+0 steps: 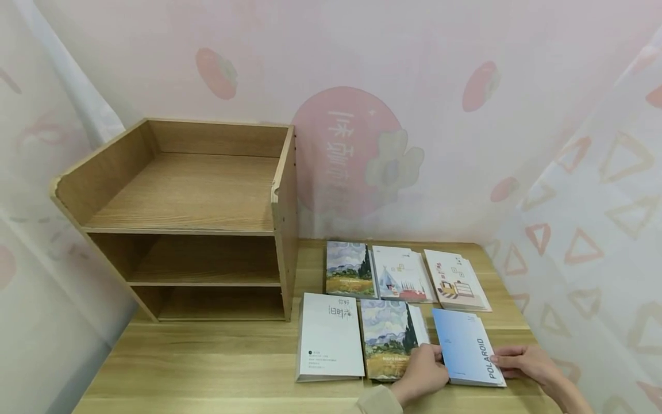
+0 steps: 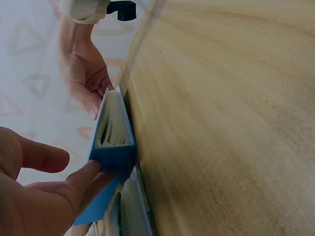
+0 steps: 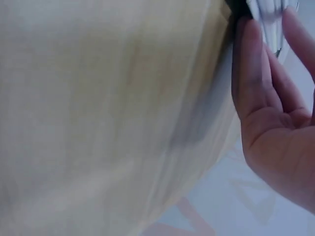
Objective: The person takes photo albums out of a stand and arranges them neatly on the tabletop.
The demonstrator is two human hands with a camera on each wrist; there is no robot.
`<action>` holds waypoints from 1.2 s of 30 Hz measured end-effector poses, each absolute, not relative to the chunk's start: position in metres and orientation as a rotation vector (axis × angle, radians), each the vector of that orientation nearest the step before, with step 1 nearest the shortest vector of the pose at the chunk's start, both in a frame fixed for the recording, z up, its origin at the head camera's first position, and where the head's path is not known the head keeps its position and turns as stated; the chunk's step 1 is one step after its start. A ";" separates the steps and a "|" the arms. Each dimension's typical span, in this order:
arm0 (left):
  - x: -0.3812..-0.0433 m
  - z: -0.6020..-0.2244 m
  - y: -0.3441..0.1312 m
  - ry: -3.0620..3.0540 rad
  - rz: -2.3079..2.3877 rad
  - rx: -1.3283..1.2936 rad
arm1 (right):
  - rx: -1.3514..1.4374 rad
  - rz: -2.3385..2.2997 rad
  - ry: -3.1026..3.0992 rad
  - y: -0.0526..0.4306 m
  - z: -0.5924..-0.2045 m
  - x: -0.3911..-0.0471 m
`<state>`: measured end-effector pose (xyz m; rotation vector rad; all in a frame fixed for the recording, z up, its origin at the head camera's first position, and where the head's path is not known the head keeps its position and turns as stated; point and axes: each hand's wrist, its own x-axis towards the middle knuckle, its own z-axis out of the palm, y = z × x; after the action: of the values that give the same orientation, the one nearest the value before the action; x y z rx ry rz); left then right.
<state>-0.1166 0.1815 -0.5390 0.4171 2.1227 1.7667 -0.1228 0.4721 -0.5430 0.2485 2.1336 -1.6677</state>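
Note:
A blue photo album (image 1: 465,345) marked POLAROID lies at the front right of the wooden table, between both hands. My left hand (image 1: 425,371) touches its spine with extended fingers; in the left wrist view the thumb (image 2: 47,157) stands away from the cover. At the opposite edge, my right hand (image 1: 532,363) pinches the album, thumb above and fingers lower. In the right wrist view, the album's page edges (image 3: 269,22) show between thumb and fingers. Just left of the blue album lies a landscape-painting album (image 1: 387,339), partly behind my left hand.
A white album (image 1: 331,339) lies at the front row's left end. Behind are another painting album (image 1: 349,270), a tent-picture album (image 1: 400,276) and a room-picture album (image 1: 455,279). A three-level wooden shelf (image 1: 178,230) stands left on the table (image 1: 207,368). Printed curtains hang around.

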 end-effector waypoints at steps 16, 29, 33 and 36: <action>-0.112 -0.519 0.160 1.986 1.752 0.392 | 0.220 -1.512 2.346 0.455 -0.536 -0.124; -0.109 -0.513 0.146 1.992 1.754 0.418 | 0.342 -1.488 2.359 0.447 -0.531 -0.124; -0.109 -0.501 0.130 2.161 1.699 0.526 | 0.397 -1.364 2.513 0.432 -0.521 -0.120; -0.111 -0.491 0.113 2.359 1.683 0.627 | 0.388 -1.272 2.638 0.416 -0.511 -0.116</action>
<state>-0.1114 0.1129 -0.4909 0.6273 2.3592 1.6826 -0.1161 0.4157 -0.5110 0.3880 2.6383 -1.2723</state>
